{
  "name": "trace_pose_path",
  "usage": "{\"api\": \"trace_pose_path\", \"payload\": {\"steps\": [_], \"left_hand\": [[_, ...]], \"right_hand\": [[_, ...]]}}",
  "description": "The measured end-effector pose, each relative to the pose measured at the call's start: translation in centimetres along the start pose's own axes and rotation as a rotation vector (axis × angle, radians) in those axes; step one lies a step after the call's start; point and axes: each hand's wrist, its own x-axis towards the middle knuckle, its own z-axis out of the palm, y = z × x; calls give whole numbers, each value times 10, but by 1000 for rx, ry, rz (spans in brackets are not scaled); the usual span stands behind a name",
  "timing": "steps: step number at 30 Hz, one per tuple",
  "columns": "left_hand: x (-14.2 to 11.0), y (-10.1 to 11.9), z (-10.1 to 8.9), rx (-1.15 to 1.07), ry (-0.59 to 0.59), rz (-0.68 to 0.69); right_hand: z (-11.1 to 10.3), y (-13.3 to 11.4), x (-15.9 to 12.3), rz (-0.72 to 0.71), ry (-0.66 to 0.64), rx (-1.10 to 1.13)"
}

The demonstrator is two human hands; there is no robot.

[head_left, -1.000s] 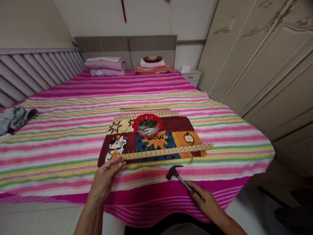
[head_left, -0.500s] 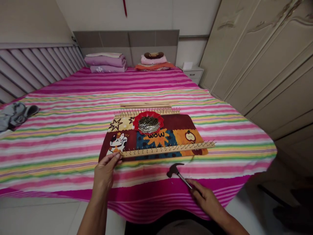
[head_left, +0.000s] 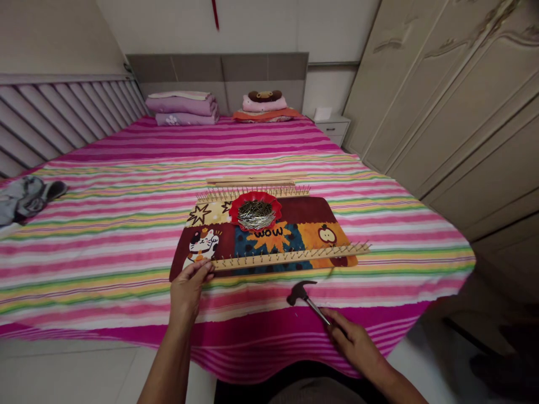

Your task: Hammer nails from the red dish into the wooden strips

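Observation:
My left hand (head_left: 191, 284) has its thumb and fingers closed on the left end of a wooden strip (head_left: 269, 260). A row of nails stands up along that strip, those at the right end leaning. It lies across the front of a patterned mat (head_left: 269, 238). In my right hand (head_left: 351, 338) is the handle of a claw hammer (head_left: 300, 293), its dark head resting low over the bedspread in front of the strip. A red scalloped bowl (head_left: 236, 205) full of loose nails (head_left: 256, 213) sits on the mat beyond the strip.
Behind the bowl lies another nailed wooden strip (head_left: 295, 192), with bare wooden strips (head_left: 252, 180) farther back. Everything rests on a bed with a striped bedspread (head_left: 105, 235). Grey clothing (head_left: 29, 196) lies at the left; folded bedding (head_left: 183, 108) is by the headboard.
My left hand has shifted slightly to the right along the end of the wooden strip. The hammer and my right hand have stayed almost still.

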Motion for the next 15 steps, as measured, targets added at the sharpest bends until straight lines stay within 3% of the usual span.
{"api": "trace_pose_path", "payload": {"steps": [8, 15], "left_hand": [[3, -6, -1, 95, -37, 22], [2, -10, -4, 361, -63, 96]], "right_hand": [[0, 1, 1, 9, 4, 9], [1, -9, -5, -28, -27, -4]]}}
